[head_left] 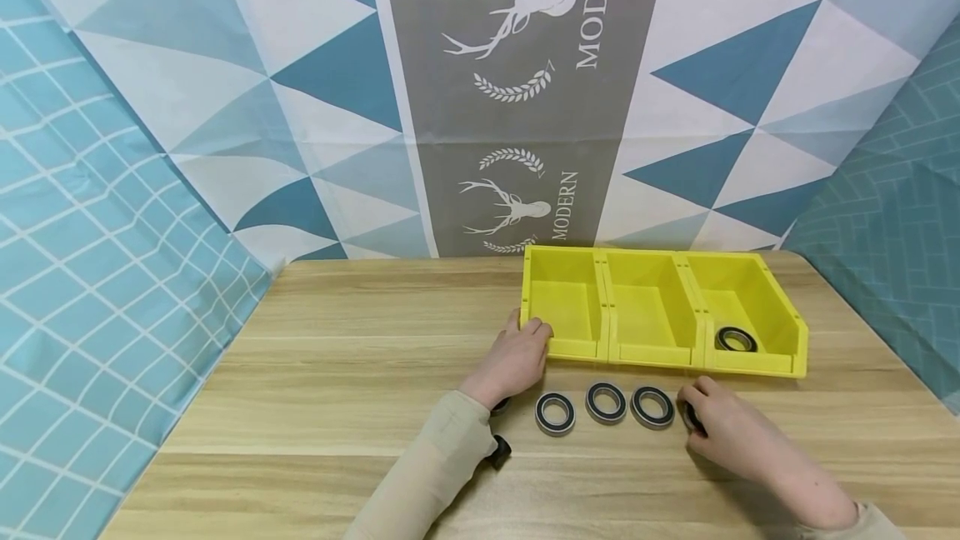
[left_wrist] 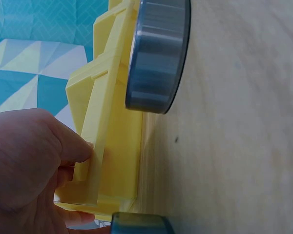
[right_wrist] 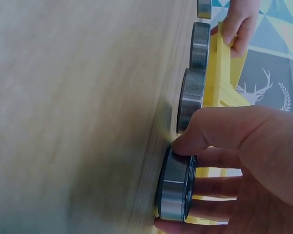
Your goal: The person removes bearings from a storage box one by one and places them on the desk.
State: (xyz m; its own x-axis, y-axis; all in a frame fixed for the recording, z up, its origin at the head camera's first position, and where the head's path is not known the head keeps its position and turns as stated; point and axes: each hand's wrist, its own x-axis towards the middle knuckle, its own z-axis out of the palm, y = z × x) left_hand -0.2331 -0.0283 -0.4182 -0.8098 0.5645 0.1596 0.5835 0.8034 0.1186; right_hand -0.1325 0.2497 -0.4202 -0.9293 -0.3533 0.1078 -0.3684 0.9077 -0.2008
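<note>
My left hand [head_left: 513, 361] grips the front left corner of a yellow three-compartment bin [head_left: 570, 350], thumb over the rim in the left wrist view. My right hand [head_left: 723, 432] holds a bearing [right_wrist: 173, 190] between thumb and fingers at the tabletop, just before the bin's right part. To its left lie three more bearings in a row: one bearing [head_left: 652, 422] nearest, then a second bearing [head_left: 606, 419] and a third bearing [head_left: 555, 429]. Another bearing [head_left: 500, 407] is mostly hidden behind my left wrist. Inside the right compartment a single bearing [head_left: 737, 349] leans near the front wall.
The wooden table [head_left: 337, 373] carries everything. Behind it stands a patterned backdrop [head_left: 510, 123], with blue tiled sheets at both sides. A small black object [head_left: 498, 451] shows at the left cuff.
</note>
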